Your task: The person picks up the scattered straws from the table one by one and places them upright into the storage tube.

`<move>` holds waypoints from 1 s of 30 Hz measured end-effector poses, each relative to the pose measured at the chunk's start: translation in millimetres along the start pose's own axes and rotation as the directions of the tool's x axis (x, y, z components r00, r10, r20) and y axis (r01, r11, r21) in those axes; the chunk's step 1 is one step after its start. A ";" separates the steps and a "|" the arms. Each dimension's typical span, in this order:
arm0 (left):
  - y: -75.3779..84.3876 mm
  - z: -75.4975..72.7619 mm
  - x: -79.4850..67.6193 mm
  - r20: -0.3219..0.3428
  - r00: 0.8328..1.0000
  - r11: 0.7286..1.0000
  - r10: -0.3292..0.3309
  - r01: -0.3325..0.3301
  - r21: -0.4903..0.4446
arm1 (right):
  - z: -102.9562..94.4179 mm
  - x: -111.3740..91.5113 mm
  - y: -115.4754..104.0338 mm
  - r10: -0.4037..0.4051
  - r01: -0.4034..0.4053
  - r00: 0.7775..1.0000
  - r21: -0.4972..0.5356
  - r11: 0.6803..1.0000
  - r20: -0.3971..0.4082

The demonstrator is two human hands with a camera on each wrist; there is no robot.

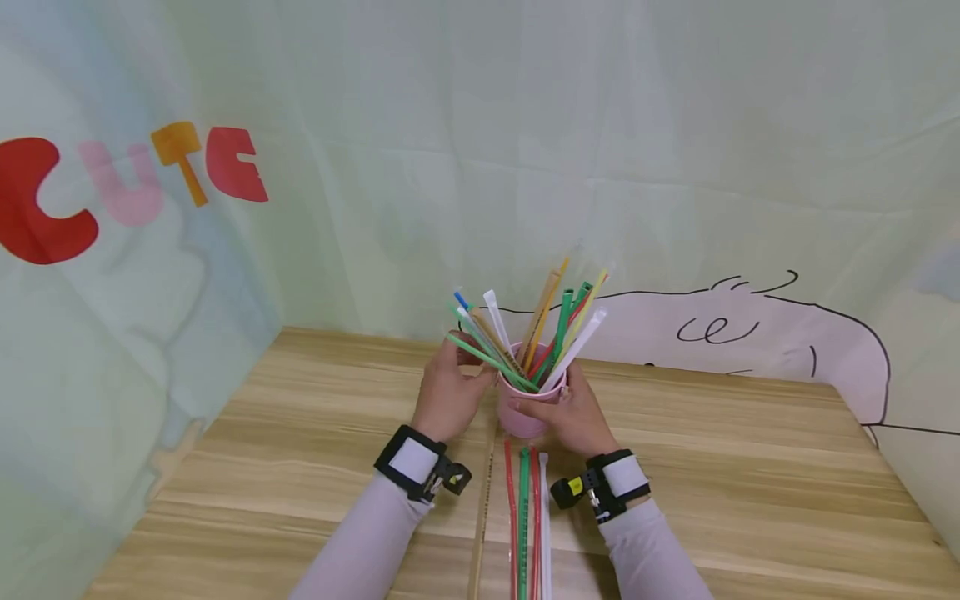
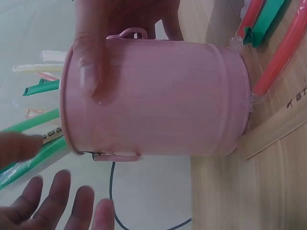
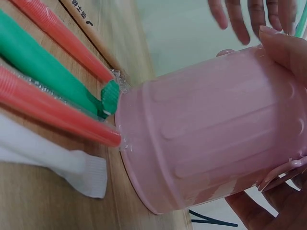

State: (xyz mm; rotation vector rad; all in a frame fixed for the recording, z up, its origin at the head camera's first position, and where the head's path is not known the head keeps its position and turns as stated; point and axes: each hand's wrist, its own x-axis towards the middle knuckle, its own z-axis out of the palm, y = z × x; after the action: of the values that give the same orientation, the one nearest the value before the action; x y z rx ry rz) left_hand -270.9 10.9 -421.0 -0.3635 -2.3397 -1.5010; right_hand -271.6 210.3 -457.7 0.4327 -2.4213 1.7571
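A pink bucket (image 1: 517, 421) with small side handles stands upright on the table, filled with straws in green, white, yellow and other colours. My right hand (image 1: 581, 417) holds it by its right side, thumb across the front near the rim and the other fingers behind, by a handle (image 2: 129, 32). On the left, my left hand (image 1: 447, 400) is raised beside the rim, next to a leaning green straw (image 1: 480, 352). In the left wrist view its fingers (image 2: 57, 196) are spread loosely, and the thumb overlaps the straws.
In front of the bucket, several wrapped straws lie side by side: green (image 1: 523, 517), red (image 1: 512, 500) and white (image 1: 545, 525). A long brown stick with printed writing (image 1: 484, 517) lies left of them. A printed cloth (image 1: 525, 167) hangs behind the wooden table (image 1: 750, 500).
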 end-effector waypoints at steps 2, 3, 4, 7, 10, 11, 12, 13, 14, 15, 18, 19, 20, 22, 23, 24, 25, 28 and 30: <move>-2.6 0.4 -0.5 0.057 0.998 0.999 -0.027 0.029 -0.027 | -0.1 0.0 -1.9 0.002 -0.002 1.000 0.000 1.000 0.003; -4.3 0.9 -0.9 0.094 0.995 0.999 -0.035 0.038 -0.033 | -0.2 -0.1 -3.8 0.003 -0.003 1.000 0.000 1.000 0.005; -5.9 1.5 -1.3 0.134 0.990 0.998 -0.044 0.049 -0.036 | -0.4 -0.5 -6.3 0.004 -0.004 1.000 0.003 1.000 0.008; -10.3 5.3 -2.8 0.260 0.963 0.995 -0.070 0.084 -0.045 | -1.4 -3.2 -17.6 -0.008 0.007 1.000 0.017 1.000 0.018; -15.5 12.2 -3.4 0.344 0.936 0.991 -0.074 0.107 -0.076 | -2.4 -6.9 -28.3 -0.022 0.021 0.999 0.034 0.999 0.033; -17.5 15.3 -3.4 0.357 0.931 0.988 -0.074 0.116 -0.097 | -2.6 -8.1 -30.6 -0.024 0.023 0.999 0.031 0.999 0.034; -19.8 18.8 -2.9 0.365 0.928 0.985 -0.070 0.122 -0.122 | -2.8 -9.3 -32.0 -0.019 0.018 0.999 0.022 1.000 0.035; -22.1 22.5 -2.4 0.369 0.927 0.981 -0.064 0.126 -0.147 | -2.9 -10.2 -32.2 -0.010 0.010 0.999 0.010 1.000 0.032; -23.7 25.8 -2.0 0.370 0.927 0.976 -0.064 0.135 -0.169 | -3.1 -11.0 -32.5 -0.002 0.003 1.000 -0.002 1.000 0.028; -24.7 29.0 -1.3 0.374 0.926 0.971 -0.060 0.141 -0.193 | -3.2 -11.3 -31.9 0.000 0.000 1.000 -0.013 1.000 0.023; -23.7 36.1 1.1 0.379 0.925 0.954 -0.019 0.131 -0.271 | -3.6 -10.9 -29.3 -0.006 0.006 1.000 -0.022 1.000 0.008; -22.1 37.2 1.7 0.379 0.925 0.946 -0.001 0.124 -0.300 | -3.3 -10.4 -28.2 -0.013 0.013 1.000 -0.015 1.000 0.006; -19.3 37.4 1.9 0.376 0.926 0.938 0.019 0.114 -0.327 | -3.1 -9.8 -27.3 -0.021 0.021 1.000 -0.006 1.000 0.006; -13.6 37.2 2.7 0.374 0.925 0.917 0.070 0.088 -0.388 | -2.6 -8.9 -25.4 -0.035 0.035 0.999 0.009 0.999 0.006; -10.5 36.7 2.9 0.368 0.926 0.908 0.089 0.076 -0.412 | -2.5 -8.6 -24.9 -0.040 0.040 0.999 0.014 0.999 0.007; -7.6 36.4 2.9 0.362 0.926 0.902 0.106 0.064 -0.427 | -2.6 -8.4 -24.7 -0.042 0.042 0.999 0.011 0.999 0.005; -5.0 36.3 2.8 0.357 0.926 0.900 0.120 0.051 -0.434 | -2.7 -8.4 -24.6 -0.044 0.044 0.999 0.002 0.999 0.001; -0.3 37.5 2.7 0.357 0.926 0.898 0.123 0.049 -0.437 | -3.3 -8.6 -24.0 -0.055 0.055 0.998 -0.020 0.998 -0.003; 0.9 38.7 2.6 0.361 0.926 0.899 0.109 0.063 -0.434 | -3.8 -8.5 -23.2 -0.065 0.065 0.998 -0.029 0.997 0.000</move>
State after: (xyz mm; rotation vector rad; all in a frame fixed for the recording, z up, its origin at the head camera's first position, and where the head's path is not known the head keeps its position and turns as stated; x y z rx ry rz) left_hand -278.4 46.6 -434.1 -0.8623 -2.2205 -2.1065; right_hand -256.9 208.6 -437.6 0.5012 -2.4005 1.6936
